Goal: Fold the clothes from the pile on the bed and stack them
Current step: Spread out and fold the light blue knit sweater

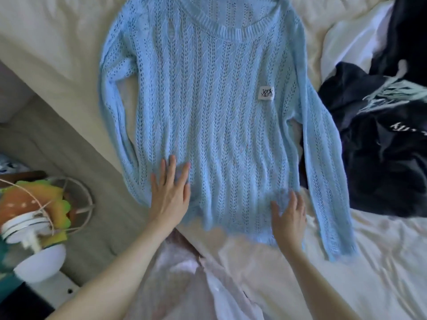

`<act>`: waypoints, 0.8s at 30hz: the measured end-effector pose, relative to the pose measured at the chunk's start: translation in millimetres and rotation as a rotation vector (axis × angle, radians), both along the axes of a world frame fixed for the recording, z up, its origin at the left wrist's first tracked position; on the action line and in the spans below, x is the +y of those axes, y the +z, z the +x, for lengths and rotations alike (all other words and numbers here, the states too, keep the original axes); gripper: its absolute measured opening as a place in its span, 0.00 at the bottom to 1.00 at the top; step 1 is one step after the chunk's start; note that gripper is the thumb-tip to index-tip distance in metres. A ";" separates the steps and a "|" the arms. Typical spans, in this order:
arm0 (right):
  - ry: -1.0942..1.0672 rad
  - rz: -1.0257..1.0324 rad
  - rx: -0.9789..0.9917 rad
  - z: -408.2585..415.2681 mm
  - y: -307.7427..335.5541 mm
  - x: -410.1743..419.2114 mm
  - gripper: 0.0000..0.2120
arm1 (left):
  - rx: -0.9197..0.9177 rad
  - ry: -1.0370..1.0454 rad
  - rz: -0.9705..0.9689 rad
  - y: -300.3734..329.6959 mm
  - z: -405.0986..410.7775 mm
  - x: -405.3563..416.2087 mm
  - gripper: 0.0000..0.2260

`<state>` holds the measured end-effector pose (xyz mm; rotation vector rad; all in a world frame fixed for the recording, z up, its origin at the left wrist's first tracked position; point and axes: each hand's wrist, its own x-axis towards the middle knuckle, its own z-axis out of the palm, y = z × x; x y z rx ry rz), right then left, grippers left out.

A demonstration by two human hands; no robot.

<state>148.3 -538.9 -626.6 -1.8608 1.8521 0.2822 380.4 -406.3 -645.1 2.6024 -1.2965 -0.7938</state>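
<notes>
1. Head view, looking down: a light blue open-knit sweater [208, 116] is laid out flat, front up, on the cream bed sheet [57, 42], neckline at the far end and hem nearest the camera. Both sleeves are stretched down along the body.
2. A small white label [266, 96] with black lettering is seen sewn on the sweater's right side; the text is too blurry to read properly.
3. The left hand [169, 196] is laid flat on the lower left part of the sweater, fingers straight and spread, nothing gripped.
4. The right hand [290, 215] is rested on the hem at the lower right, fingers loosely extended over the knit, looks flat rather than pinching.
5. A heap of dark clothes [374, 135] with pale printed lettering is piled just right of the sweater, touching the right sleeve.
6. Off the bed's left edge, a lamp [39, 227] with a wire shade frame and something orange and green on it is seen, pretty blurred.
7. Pale pinkish fabric [208, 285] is spread under the forearms, closest to the camera.
</notes>
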 end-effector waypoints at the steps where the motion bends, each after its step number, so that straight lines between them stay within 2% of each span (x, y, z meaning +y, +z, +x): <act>1: -0.074 0.023 0.024 -8.0 -0.8 -1.9 0.27 | -0.014 -0.022 -0.008 2.4 -9.7 -3.0 0.21; 3: -0.161 0.060 0.063 -21.6 -3.9 -8.9 0.27 | -0.031 -0.142 -0.021 5.1 -36.2 -4.0 0.21; 6: -0.325 0.126 -0.062 -33.5 -4.2 -25.8 0.09 | -0.003 -0.211 -0.014 6.7 -73.9 1.6 0.22; 7: -0.365 0.101 -0.123 -38.4 -3.6 -30.4 0.07 | 0.005 -0.197 -0.003 7.5 -83.4 3.0 0.23; 10: -0.391 0.002 -0.168 -59.4 1.4 -46.7 0.16 | -0.005 -0.200 0.064 11.8 -102.2 1.7 0.25; 14: -0.154 0.059 -0.091 -79.0 11.4 -72.5 0.10 | -0.071 -0.208 0.081 13.9 -109.5 -13.6 0.23; 16: -0.055 -0.117 -0.111 -80.5 13.0 -91.8 0.10 | -0.066 -0.251 0.077 12.3 -111.0 -28.6 0.24; 18: -0.036 -0.235 -0.099 -74.3 13.3 -118.2 0.19 | 0.011 -0.272 0.109 5.5 -112.9 -45.9 0.25; 20: -0.072 -0.143 -0.039 -68.1 8.3 -147.5 0.26 | 0.071 -0.284 0.238 -2.3 -113.9 -61.1 0.26; 21: -0.097 -0.050 -0.020 -65.1 6.9 -160.8 0.26 | 0.092 -0.297 0.323 -4.6 -113.4 -68.0 0.26; 23: -0.151 0.144 -0.042 -61.2 4.7 -179.1 0.13 | 0.137 -0.309 0.451 -5.6 -110.7 -80.7 0.26; 24: -0.169 0.205 -0.079 -61.1 5.2 -183.7 0.12 | 0.155 -0.305 0.481 -5.2 -108.9 -85.6 0.26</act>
